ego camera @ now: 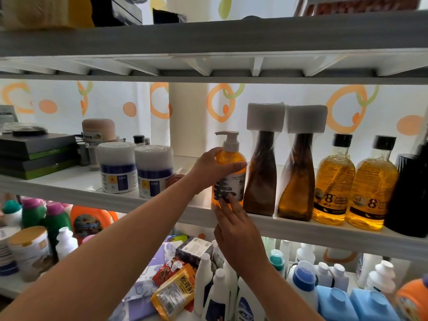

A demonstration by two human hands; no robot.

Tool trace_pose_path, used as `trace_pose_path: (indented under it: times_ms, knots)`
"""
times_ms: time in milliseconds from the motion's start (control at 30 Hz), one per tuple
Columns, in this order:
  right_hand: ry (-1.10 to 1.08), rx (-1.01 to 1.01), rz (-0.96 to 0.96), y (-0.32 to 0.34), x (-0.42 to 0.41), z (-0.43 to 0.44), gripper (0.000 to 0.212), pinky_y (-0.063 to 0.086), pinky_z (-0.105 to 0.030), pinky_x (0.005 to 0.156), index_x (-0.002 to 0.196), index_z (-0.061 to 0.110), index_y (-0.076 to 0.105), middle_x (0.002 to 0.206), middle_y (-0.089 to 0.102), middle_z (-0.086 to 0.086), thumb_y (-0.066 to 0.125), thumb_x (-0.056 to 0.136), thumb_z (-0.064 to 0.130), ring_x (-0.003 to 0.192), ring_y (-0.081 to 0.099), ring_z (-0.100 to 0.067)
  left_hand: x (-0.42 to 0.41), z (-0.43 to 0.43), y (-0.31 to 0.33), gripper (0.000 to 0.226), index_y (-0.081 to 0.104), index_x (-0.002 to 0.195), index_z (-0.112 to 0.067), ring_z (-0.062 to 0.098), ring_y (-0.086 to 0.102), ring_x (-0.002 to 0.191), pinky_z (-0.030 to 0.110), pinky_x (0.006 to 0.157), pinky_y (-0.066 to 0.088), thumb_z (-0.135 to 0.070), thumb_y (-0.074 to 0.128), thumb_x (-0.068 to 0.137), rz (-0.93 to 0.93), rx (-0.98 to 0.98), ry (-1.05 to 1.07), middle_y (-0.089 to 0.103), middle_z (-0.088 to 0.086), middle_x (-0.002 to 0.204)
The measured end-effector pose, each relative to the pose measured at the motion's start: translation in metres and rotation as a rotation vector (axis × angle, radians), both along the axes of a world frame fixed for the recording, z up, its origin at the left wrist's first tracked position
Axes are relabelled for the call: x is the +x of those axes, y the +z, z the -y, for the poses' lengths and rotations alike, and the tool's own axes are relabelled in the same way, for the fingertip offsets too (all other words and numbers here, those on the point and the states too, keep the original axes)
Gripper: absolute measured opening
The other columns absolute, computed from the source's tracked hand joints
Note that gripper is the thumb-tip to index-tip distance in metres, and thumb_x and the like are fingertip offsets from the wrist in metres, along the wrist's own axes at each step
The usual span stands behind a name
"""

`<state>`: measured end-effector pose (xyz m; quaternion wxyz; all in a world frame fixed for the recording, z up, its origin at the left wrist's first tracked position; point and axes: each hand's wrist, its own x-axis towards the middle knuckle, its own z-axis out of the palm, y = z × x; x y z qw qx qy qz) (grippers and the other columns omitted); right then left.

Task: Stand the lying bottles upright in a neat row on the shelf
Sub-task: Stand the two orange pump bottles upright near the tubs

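An orange pump bottle (231, 163) with a white pump stands upright at the front of the middle shelf (289, 225). My left hand (213, 167) grips its shoulder from the left. My right hand (234, 230) reaches up from below, its straight fingers touching the bottle's lower label. To its right stand two brown wrapped bottles (260, 179) (297, 181) with white tops, then two amber bottles (333, 184) (371, 188) with black caps, all upright in a row. Another orange bottle (178, 176) seems to lie behind my left wrist, mostly hidden.
A black container (407, 195) ends the row at right. Two white jars (118, 170) (154, 172) and stacked dark boxes (37, 154) fill the shelf's left part. The shelf below holds many bottles and packets. An upper shelf (208, 38) hangs close overhead.
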<state>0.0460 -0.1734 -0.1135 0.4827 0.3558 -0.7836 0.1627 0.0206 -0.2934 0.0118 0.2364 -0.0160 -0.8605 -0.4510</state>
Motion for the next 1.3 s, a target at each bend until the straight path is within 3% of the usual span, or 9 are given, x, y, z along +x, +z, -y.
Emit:
trace_pose_path:
  times_ms: [267,367,533,633,767,867,1000,1167,1300]
  knots:
    - [0.019,-0.011,-0.01,0.003,0.002,0.0,0.047,0.037,-0.038,0.093,0.109,0.008,0.07,0.115,0.067,-0.007,0.083,0.065,0.019,0.114,0.059,-0.026,0.0,0.001,0.001,0.067,0.043,0.132,-0.022,0.016,0.055,0.104,0.027,0.082,0.046,-0.05,0.068,0.076,0.034,0.003,-0.013,0.056,-0.001,0.121]
    - [0.06,-0.047,-0.065,0.007,0.004,0.002,0.027,0.037,-0.043,0.096,0.104,0.009,0.072,0.109,0.069,-0.008,0.067,0.081,0.022,0.109,0.063,-0.027,0.001,0.001,0.002,0.07,0.04,0.133,-0.022,0.019,0.056,0.109,0.03,0.087,0.048,-0.054,0.066,0.076,0.069,-0.027,-0.027,0.054,0.001,0.126]
    - [0.205,-0.07,-0.015,0.027,0.016,0.015,0.03,0.053,-0.034,0.085,0.094,0.008,0.073,0.091,0.073,-0.005,0.049,0.085,0.024,0.089,0.067,-0.021,0.01,0.018,0.009,0.056,0.033,0.136,-0.017,0.015,0.047,0.106,0.032,0.089,0.042,-0.044,0.052,0.091,0.132,-0.03,-0.025,0.048,0.005,0.128]
    - [0.232,-0.13,0.075,0.04,0.019,0.036,0.021,0.054,-0.025,0.075,0.096,0.008,0.071,0.091,0.071,-0.005,0.062,0.079,0.016,0.085,0.067,-0.02,0.016,0.033,0.017,0.036,0.041,0.126,-0.013,0.016,0.047,0.101,0.029,0.08,0.039,-0.026,0.047,0.094,0.116,-0.069,0.051,0.049,0.003,0.117]
    - [0.253,-0.114,0.172,0.059,0.019,0.064,0.04,0.055,-0.026,0.067,0.099,0.011,0.069,0.095,0.071,-0.006,0.084,0.062,0.013,0.084,0.067,-0.021,0.015,0.051,0.019,0.017,0.052,0.106,-0.019,0.019,0.056,0.096,0.031,0.081,0.048,-0.018,0.042,0.092,0.029,-0.203,0.211,0.062,0.004,0.114]
    - [0.184,0.049,0.171,0.072,0.008,0.084,0.034,0.053,-0.033,0.082,0.105,0.012,0.068,0.103,0.07,-0.007,0.077,0.073,0.018,0.098,0.064,-0.024,0.012,0.055,0.023,0.022,0.057,0.108,-0.019,0.02,0.058,0.101,0.031,0.09,0.047,-0.018,0.043,0.091,-0.022,-0.259,0.298,0.064,0.001,0.113]
    - [0.126,0.197,0.316,0.068,-0.012,0.107,0.043,0.029,-0.049,0.111,0.135,0.019,0.047,0.142,0.046,-0.007,0.049,0.093,0.028,0.135,0.035,-0.033,0.001,0.055,0.032,0.03,0.055,0.117,-0.014,0.023,0.056,0.11,0.033,0.096,0.045,-0.021,0.045,0.089,0.032,-0.277,0.316,0.062,0.005,0.121]
    - [0.097,0.187,0.421,0.062,-0.01,0.111,0.061,0.02,-0.048,0.115,0.145,0.02,0.029,0.153,0.025,-0.011,0.057,0.091,0.016,0.141,0.02,-0.037,-0.018,0.054,0.04,0.041,0.047,0.131,-0.007,0.026,0.046,0.125,0.032,0.1,0.037,-0.022,0.043,0.093,0.159,-0.419,0.313,0.051,0.01,0.137]
    - [0.115,0.147,0.456,0.066,-0.003,0.106,0.067,0.017,-0.048,0.116,0.148,0.019,0.02,0.155,0.015,-0.013,0.053,0.092,0.007,0.142,0.012,-0.04,-0.037,0.054,0.043,0.034,0.056,0.115,0.006,0.036,0.054,0.114,0.039,0.092,0.045,-0.015,0.044,0.09,0.322,-0.564,0.303,0.058,0.023,0.122]
